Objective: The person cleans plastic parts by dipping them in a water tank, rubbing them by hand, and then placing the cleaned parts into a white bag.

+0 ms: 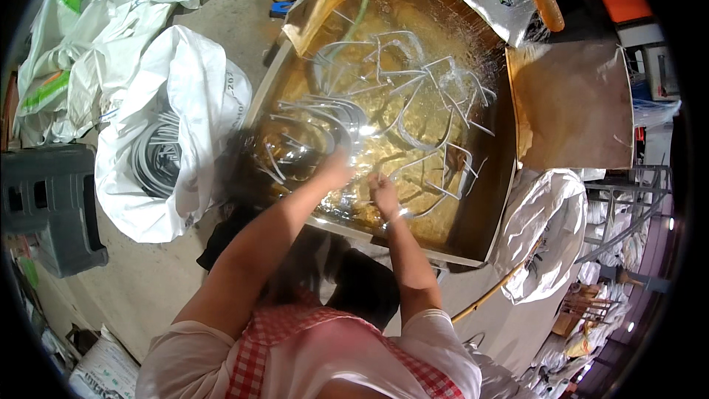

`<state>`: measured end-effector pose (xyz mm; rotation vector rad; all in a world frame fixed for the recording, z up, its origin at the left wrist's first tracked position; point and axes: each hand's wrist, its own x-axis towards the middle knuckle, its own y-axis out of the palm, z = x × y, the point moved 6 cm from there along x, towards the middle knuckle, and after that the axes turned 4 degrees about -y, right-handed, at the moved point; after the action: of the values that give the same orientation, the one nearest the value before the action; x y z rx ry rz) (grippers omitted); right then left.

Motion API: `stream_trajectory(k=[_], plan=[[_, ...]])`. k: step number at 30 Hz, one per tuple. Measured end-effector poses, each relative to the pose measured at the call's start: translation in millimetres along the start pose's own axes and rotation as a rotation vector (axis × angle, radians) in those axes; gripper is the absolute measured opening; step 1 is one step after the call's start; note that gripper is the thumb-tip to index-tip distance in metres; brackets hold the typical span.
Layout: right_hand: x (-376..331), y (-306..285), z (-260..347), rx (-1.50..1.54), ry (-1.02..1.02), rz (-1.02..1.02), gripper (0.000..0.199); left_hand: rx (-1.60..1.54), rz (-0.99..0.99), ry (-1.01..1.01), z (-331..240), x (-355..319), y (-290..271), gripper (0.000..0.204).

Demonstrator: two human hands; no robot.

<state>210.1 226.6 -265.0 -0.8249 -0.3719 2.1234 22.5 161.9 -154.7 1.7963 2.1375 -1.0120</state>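
A wide metal tank (487, 199) of murky yellow-brown liquid filled the middle of the view, strewn with bent metal strips (413, 96), some loose, some stacked in a curved bundle (325, 114) near the left side. The work looked like rinsing or sorting those strips in the bath; the step in hand seemed to be picking them out at the near edge. The left hand (336, 170) was blurred at the bundle, its grip impossible to tell; the right hand (384, 193) was curled closed on a thin strip (413, 210). Lifting would call for untangling overlapping pieces. A white sack (148, 199) holding more strips lay left, a green hose (362, 0) dipped in behind, a dark crate (52, 199) stood further left.
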Motion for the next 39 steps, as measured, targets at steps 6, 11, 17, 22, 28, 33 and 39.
stream_trajectory(k=[6, 11, 17, 22, 28, 33, 39], plan=[[47.0, -46.5, 70.4, 0.058, -0.306, -0.33, 0.028, 0.266, -0.105, 0.029, -26.3, -17.4, -1.0, 0.063], [94.0, -46.2, 185.0, -0.445, -0.345, -0.209, 0.026, 0.223, 0.121, 0.18, -47.4, -56.3, 10.9, 0.051], [184.7, 1.8, 213.2, -1.034, -0.485, -0.202, 0.046, 0.45, 0.221, 0.231, -55.1, -83.2, 8.3, 0.031], [220.2, 38.5, 203.4, -0.997, -0.509, -0.252, 0.043, 0.19, 0.175, 0.173, -24.7, -80.4, 20.1, 0.014], [194.7, 26.6, 208.8, -0.972, -0.323, -0.02, 0.028, 0.386, 0.419, 0.164, -27.2, -80.9, 26.1, 0.016], [135.9, -32.5, 218.2, -0.707, -0.671, -0.469, 0.013, 0.629, 0.231, 0.426, -54.8, -94.8, 12.5, 0.038], [-39.7, -114.0, 197.9, -0.457, -0.63, -0.667, 0.015, 0.655, 0.315, 0.428, -70.9, -99.6, 16.9, 0.053]])
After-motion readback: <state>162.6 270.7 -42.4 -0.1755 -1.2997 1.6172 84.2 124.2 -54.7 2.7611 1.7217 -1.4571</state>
